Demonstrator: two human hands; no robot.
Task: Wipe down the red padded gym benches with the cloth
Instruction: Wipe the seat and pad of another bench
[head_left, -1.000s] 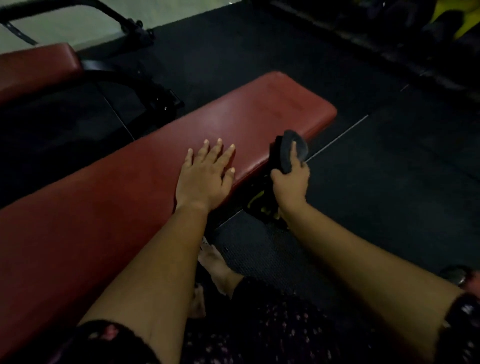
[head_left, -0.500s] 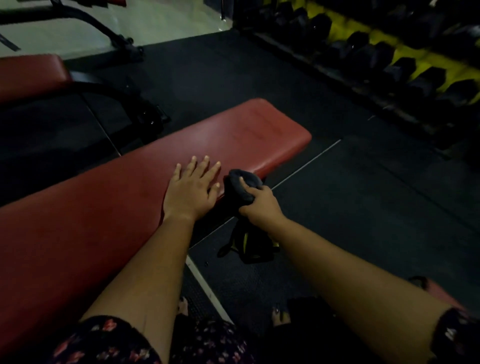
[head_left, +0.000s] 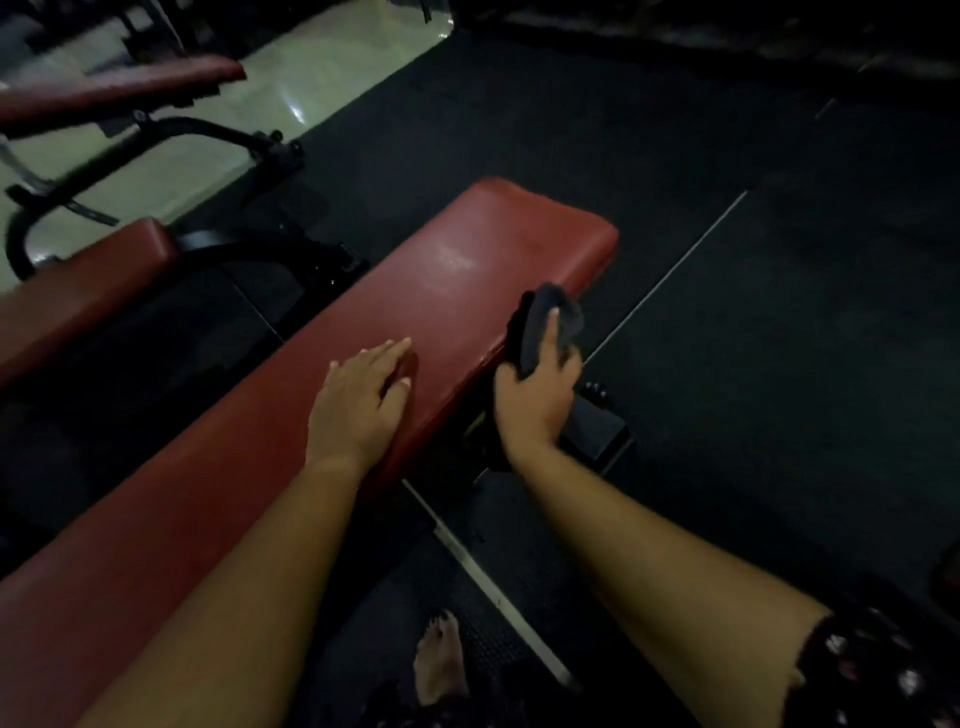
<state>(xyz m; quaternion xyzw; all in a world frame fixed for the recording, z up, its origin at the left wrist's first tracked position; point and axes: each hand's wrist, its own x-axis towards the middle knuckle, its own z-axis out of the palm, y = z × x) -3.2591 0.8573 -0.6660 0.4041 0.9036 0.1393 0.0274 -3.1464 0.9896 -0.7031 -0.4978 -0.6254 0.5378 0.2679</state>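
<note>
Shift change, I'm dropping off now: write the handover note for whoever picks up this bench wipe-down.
Left hand: open, flat on the top of the near red bench.
Right hand: holds the dark cloth at that bench's right side edge, near its far end.
Done: hard to tell; only a faint sheen shows on the top near the far end.
Left: the rest of this bench, then the second red bench to the left and the third red bench beyond it.

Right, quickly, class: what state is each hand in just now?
Left hand: open, resting flat on the red bench.
Right hand: closed, holding the dark cloth at the bench's side edge.
</note>
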